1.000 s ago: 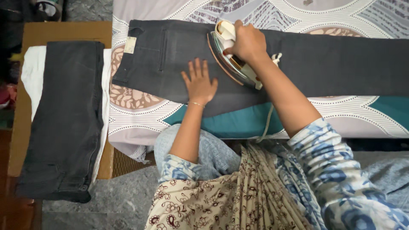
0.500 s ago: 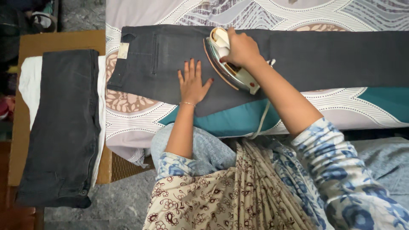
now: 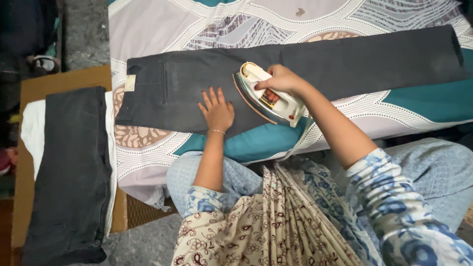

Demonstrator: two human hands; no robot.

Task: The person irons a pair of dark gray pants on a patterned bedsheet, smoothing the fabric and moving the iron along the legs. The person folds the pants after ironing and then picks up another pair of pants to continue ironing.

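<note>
1. The right hand [image 3: 281, 81] is wrapped round the handle of a cream-coloured electric iron [image 3: 266, 96], fingers closed tight on it, the forearm stretching up from the near right in a blue flowered sleeve [image 3: 394, 202].
2. The iron sits tilted on the near edge of the dark grey trousers [image 3: 295, 69], its nose pointing to the far left and its metal soleplate showing along the left side.
3. The left hand [image 3: 216, 109] lies flat on the trousers just left of the iron, palm down, fingers spread and pointing away from the person; it grips nothing and only presses the cloth. A thin bracelet [image 3: 217, 131] circles the wrist.
4. The trousers lie stretched out left to right across a patterned bedsheet [image 3: 162, 148] in teal, grey and white, waistband at the left, leg running off to the far right.
5. The iron's cord [image 3: 298, 143] drops from its back end over the near edge of the sheet.
6. Well to the left, a second dark pair of trousers [image 3: 74, 172] lies folded on a white cloth [image 3: 30, 133] over a brown board [image 3: 59, 81].
</note>
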